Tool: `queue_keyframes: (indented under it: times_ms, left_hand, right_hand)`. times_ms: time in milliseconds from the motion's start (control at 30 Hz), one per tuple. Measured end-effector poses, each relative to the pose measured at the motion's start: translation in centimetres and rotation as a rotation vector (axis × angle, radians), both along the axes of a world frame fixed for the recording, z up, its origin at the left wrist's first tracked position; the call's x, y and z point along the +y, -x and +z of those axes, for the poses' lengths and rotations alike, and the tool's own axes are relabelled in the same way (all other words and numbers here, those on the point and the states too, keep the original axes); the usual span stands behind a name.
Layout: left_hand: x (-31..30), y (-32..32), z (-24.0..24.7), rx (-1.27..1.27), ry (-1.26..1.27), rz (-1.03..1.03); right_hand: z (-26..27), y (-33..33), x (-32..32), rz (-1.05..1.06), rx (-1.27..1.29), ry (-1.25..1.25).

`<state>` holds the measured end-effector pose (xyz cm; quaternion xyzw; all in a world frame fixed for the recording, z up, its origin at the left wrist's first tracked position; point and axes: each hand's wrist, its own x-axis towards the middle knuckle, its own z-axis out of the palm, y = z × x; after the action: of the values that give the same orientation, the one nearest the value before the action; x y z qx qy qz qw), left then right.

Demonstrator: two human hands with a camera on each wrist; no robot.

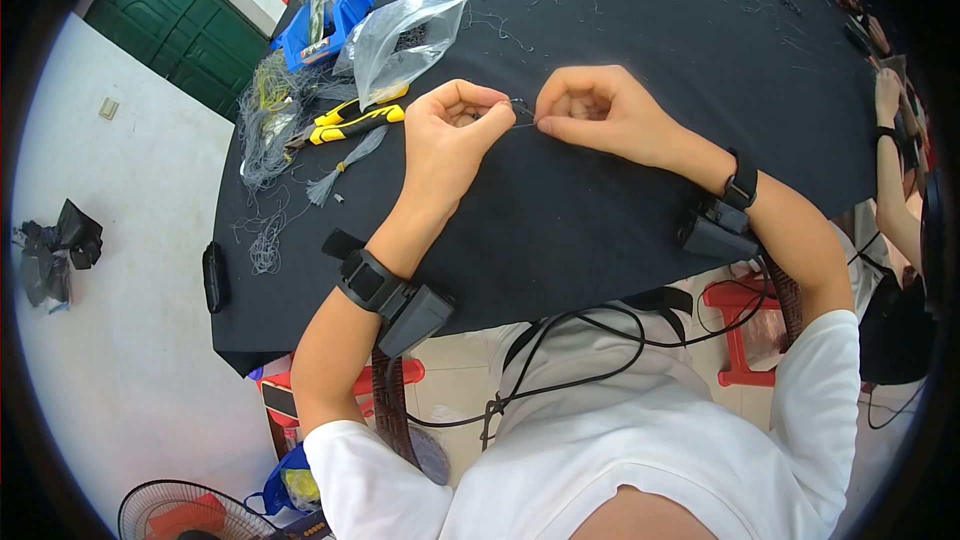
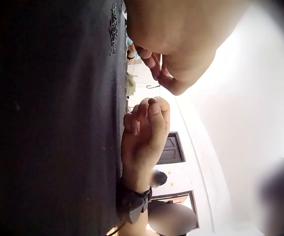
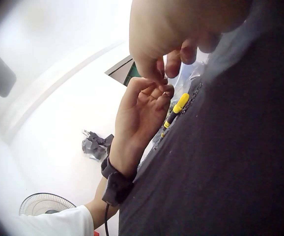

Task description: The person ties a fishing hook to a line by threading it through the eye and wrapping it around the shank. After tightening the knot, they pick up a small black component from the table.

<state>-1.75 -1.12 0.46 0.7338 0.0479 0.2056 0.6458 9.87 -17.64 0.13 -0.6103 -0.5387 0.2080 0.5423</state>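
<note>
Above the dark tablecloth, both hands face each other with their fingertips close together. My left hand (image 1: 445, 135) pinches a small dark fish hook (image 2: 153, 87) between thumb and fingertips; the hook's bend shows in the gap between the hands. A thin fishing line (image 1: 525, 125) runs across that gap, and my right hand (image 1: 605, 115) pinches it with thumb and forefinger. The right hand's other fingers are curled. In the right wrist view the fingertips of the two hands overlap, so the hook is mostly hidden there.
Left of the hands lie yellow-black pliers (image 1: 355, 124), a tied bundle of line (image 1: 345, 165) and tangled line (image 1: 262, 135). Behind them are a clear plastic bag (image 1: 405, 45) and a blue bin (image 1: 350, 5). Loose strands lie across the black tablecloth (image 1: 640, 210). Another person's arm (image 1: 888, 105) rests at right.
</note>
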Motion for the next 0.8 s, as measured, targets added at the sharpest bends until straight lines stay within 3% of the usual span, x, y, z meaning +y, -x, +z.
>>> queue_keyframes:
  times_ms: [367, 800]
  left_hand:
    - [-0.24, -0.39, -0.39, -0.053, -0.012, 0.000]
    - [-0.36, -0.43, -0.42, -0.090, -0.046, -0.070]
  right_hand:
    - [-0.03, -0.03, 0.07, -0.152, -0.026, -0.136]
    - [-0.48, -0.32, 0.25, -0.182, 0.171, -0.111]
